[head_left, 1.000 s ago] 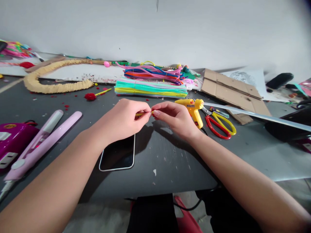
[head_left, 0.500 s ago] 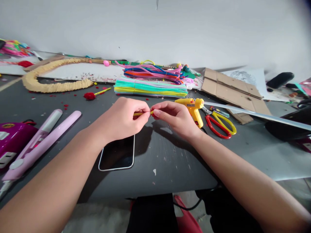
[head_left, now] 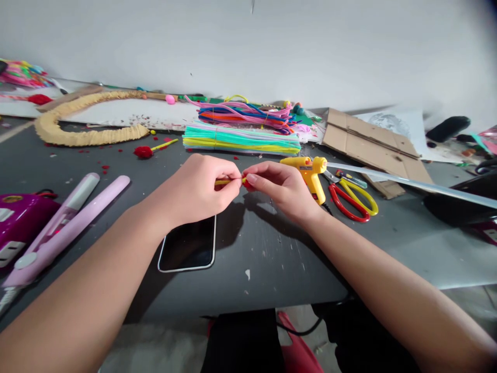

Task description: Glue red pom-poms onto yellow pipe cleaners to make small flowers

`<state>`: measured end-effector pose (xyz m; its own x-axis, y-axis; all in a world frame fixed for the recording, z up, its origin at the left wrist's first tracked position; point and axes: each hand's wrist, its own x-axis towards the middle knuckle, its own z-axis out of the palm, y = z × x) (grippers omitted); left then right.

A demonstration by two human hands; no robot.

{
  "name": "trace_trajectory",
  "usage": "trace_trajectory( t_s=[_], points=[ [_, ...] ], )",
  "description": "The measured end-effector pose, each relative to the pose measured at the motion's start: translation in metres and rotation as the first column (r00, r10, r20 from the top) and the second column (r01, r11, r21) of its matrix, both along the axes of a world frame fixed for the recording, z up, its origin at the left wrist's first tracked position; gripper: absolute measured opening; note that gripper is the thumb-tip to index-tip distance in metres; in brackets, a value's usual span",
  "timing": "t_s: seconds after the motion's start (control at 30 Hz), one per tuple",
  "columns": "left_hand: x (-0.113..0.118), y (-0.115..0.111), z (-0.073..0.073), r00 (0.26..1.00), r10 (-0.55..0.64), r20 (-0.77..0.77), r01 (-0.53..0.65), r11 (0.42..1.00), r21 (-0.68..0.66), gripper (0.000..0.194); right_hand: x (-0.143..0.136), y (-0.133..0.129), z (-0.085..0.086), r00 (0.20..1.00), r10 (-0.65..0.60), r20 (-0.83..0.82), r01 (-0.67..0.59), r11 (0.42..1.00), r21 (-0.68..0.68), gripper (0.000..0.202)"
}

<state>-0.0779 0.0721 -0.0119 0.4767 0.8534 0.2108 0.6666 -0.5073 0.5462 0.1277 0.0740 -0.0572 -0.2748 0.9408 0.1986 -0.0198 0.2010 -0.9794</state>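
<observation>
Above the middle of the table my left hand (head_left: 207,186) pinches a yellow pipe cleaner stem (head_left: 222,182). At the stem's right end is a small red flower head (head_left: 247,183), mostly covered by fingers. My right hand (head_left: 277,189) closes thumb and fingertips round that red piece, close beside my left fingertips. A finished-looking red flower on a yellow stem (head_left: 143,152) lies farther back on the left. Under my left hand a phone with a dark screen (head_left: 188,248) rests on the table.
A yellow glue gun (head_left: 310,176) and red-and-yellow-handled scissors (head_left: 351,199) lie right of my hands. Pipe cleaner bundles (head_left: 240,140) stretch along the back. Left are a pink hair straightener (head_left: 77,223) and a purple power strip (head_left: 23,223). Flattened cardboard (head_left: 368,142) sits back right.
Hardly anything differs. Both hands keep their grip on the flower, with only a tiny shift of the fingers and of the view.
</observation>
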Motion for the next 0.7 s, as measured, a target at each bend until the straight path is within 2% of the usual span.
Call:
trace_trajectory(
  t_s=[0.5,0.7],
  points=[
    [0.0005,-0.0011,0.0024,1.0,-0.008,0.011,0.009,0.999,-0.036,0.021,-0.0007,-0.0016,0.0018,1.0,-0.01,0.017,0.009,0.999,0.031,0.033],
    [-0.0001,-0.0014,0.004,0.999,0.013,0.029,-0.012,1.0,-0.015,0.022,0.0023,0.0008,-0.0023,0.995,0.075,-0.063,-0.075,0.997,-0.007,0.03]
  ],
)
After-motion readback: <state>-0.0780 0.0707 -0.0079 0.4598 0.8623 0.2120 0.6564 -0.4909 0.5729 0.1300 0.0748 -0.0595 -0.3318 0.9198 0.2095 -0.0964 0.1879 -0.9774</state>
